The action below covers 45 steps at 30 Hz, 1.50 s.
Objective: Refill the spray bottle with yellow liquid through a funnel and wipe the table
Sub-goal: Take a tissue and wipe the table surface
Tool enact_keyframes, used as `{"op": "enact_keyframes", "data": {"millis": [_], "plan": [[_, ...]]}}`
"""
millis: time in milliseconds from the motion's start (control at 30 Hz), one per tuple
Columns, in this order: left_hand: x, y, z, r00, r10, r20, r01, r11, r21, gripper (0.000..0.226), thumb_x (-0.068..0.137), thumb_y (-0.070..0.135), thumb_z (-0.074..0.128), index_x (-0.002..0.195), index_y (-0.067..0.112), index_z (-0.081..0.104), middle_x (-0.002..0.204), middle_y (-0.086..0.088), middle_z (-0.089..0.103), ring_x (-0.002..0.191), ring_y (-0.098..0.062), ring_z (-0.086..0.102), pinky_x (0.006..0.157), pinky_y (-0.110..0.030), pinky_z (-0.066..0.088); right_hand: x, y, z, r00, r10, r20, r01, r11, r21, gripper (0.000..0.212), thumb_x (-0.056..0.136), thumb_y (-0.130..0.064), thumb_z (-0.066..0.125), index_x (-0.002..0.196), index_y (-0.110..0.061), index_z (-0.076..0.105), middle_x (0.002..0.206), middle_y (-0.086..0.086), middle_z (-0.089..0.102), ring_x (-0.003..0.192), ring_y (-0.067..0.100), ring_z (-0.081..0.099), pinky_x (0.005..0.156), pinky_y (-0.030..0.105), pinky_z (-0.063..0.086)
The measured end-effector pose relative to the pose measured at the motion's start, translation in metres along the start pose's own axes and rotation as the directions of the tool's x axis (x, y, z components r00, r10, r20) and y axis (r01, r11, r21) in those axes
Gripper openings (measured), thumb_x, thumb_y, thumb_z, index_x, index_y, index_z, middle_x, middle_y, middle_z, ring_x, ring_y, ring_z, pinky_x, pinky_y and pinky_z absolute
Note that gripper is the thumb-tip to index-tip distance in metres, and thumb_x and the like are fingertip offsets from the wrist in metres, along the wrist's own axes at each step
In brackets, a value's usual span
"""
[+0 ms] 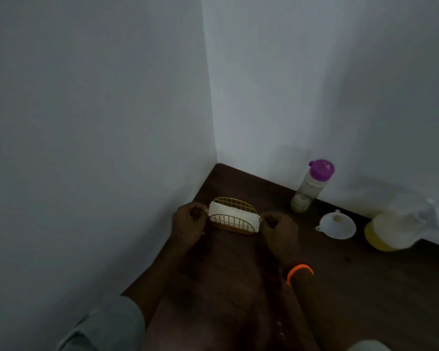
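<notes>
Both hands pinch the white cloth's (232, 216) ends, left grip (189, 219), right grip (276, 224); yanking could topple its wire holder (235, 221); spray bottle (401, 228) stands well right of them

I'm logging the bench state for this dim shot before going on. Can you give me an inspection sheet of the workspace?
Surface: dark wooden table set in a wall corner; a few small specks near its right side.
Job's things: purple-capped bottle upright by the back wall, pale liquid inside; white funnel resting on the table; spray bottle blurred, yellow liquid in its base.
Clutter: gold wire holder with white cloth in it.
Hands: left hand and right hand each pinch an end of the cloth.
Cables: nothing seen.
Surroundings: plain white walls.
</notes>
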State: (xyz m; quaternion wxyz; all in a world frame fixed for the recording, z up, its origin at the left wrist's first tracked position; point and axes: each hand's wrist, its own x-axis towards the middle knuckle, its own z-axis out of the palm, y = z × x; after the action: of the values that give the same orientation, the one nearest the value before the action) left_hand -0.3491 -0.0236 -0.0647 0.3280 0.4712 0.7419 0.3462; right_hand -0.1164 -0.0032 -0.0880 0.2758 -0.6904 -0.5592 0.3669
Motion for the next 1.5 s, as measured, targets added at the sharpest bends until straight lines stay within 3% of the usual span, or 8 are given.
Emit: {"op": "enact_keyframes", "data": {"millis": [133, 267, 433, 900, 1033, 1133, 1267, 1500], "plan": [[0.039, -0.03, 0.006, 0.999, 0.038, 0.015, -0.04, 0.992, 0.118, 0.027, 0.087, 0.028, 0.072, 0.111, 0.016, 0.072, 0.101, -0.005, 0.074, 0.086, -0.021, 0.072, 0.071, -0.048, 0.062, 0.019, 0.003, 0.007, 0.999, 0.016, 0.048, -0.011, 0.995, -0.103, 0.026, 0.093, -0.019, 0.066, 0.118, -0.012, 0.069, 0.12, 0.007, 0.067, 0.111, 0.019, 0.062, 0.098, 0.039, 0.053], [0.049, -0.03, 0.014, 0.984, 0.119, 0.131, -0.148, 0.96, 0.24, 0.035, 0.088, 0.034, 0.071, 0.118, 0.016, 0.071, 0.111, -0.003, 0.074, 0.099, -0.017, 0.069, 0.09, -0.038, 0.058, 0.029, 0.01, 0.011, 0.995, -0.036, 0.089, 0.053, 0.978, -0.2, 0.026, 0.093, -0.02, 0.067, 0.117, -0.011, 0.071, 0.117, 0.007, 0.068, 0.105, 0.018, 0.062, 0.092, 0.032, 0.052], [0.055, -0.03, 0.019, 0.96, 0.24, 0.147, -0.273, 0.922, 0.276, 0.022, 0.091, 0.028, 0.067, 0.109, 0.016, 0.073, 0.106, -0.003, 0.074, 0.095, -0.017, 0.069, 0.085, -0.027, 0.054, 0.033, 0.015, 0.015, 0.993, -0.047, 0.106, 0.072, 0.969, -0.236, 0.023, 0.092, -0.021, 0.068, 0.113, -0.012, 0.071, 0.113, 0.006, 0.067, 0.101, 0.017, 0.061, 0.088, 0.032, 0.053], [0.066, -0.059, 0.017, 0.804, 0.533, 0.262, -0.594, 0.698, 0.401, 0.013, 0.091, 0.023, 0.066, 0.098, 0.017, 0.076, 0.108, 0.003, 0.067, 0.087, -0.017, 0.067, 0.071, -0.035, 0.058, 0.04, 0.02, 0.021, 0.983, -0.113, 0.146, 0.152, 0.945, -0.291, 0.012, 0.093, -0.017, 0.064, 0.103, -0.014, 0.07, 0.107, 0.005, 0.064, 0.095, 0.016, 0.058, 0.084, 0.035, 0.055], [0.064, -0.061, 0.013, 0.766, 0.571, 0.297, -0.643, 0.662, 0.385, 0.014, 0.093, 0.022, 0.064, 0.099, 0.016, 0.075, 0.109, 0.001, 0.066, 0.089, -0.017, 0.066, 0.074, -0.033, 0.058, 0.04, 0.022, 0.024, 0.976, -0.142, 0.167, 0.19, 0.93, -0.314, 0.006, 0.093, -0.021, 0.063, 0.098, -0.018, 0.065, 0.105, 0.002, 0.06, 0.093, 0.014, 0.055, 0.075, 0.025, 0.047], [0.064, -0.062, 0.009, 0.746, 0.585, 0.317, -0.666, 0.652, 0.363, 0.014, 0.094, 0.021, 0.063, 0.1, 0.016, 0.074, 0.111, 0.002, 0.065, 0.091, -0.014, 0.065, 0.077, -0.026, 0.055, 0.039, 0.024, 0.025, 0.972, -0.165, 0.17, 0.211, 0.927, -0.31, 0.011, 0.091, -0.022, 0.066, 0.102, -0.019, 0.068, 0.103, -0.002, 0.057, 0.09, 0.011, 0.053, 0.072, 0.02, 0.042], [0.064, -0.062, 0.006, 0.737, 0.592, 0.326, -0.676, 0.657, 0.334, 0.011, 0.095, 0.02, 0.062, 0.099, 0.017, 0.071, 0.109, 0.004, 0.064, 0.089, -0.012, 0.063, 0.076, -0.024, 0.054, 0.036, 0.025, 0.024, 0.969, -0.177, 0.171, 0.222, 0.93, -0.294, 0.007, 0.091, -0.018, 0.066, 0.096, -0.017, 0.071, 0.099, 0.001, 0.06, 0.091, 0.016, 0.058, 0.077, 0.029, 0.05], [0.058, -0.053, 0.002, 0.78, 0.568, 0.263, -0.626, 0.724, 0.29, 0.004, 0.096, 0.022, 0.059, 0.097, 0.02, 0.063, 0.102, 0.007, 0.062, 0.091, -0.009, 0.058, 0.076, -0.023, 0.051, 0.027, 0.019, 0.012, 0.962, -0.238, 0.133, 0.262, 0.941, -0.216, 0.003, 0.09, -0.017, 0.067, 0.092, -0.017, 0.066, 0.095, -0.003, 0.061, 0.09, 0.015, 0.06, 0.078, 0.033, 0.055]]}}
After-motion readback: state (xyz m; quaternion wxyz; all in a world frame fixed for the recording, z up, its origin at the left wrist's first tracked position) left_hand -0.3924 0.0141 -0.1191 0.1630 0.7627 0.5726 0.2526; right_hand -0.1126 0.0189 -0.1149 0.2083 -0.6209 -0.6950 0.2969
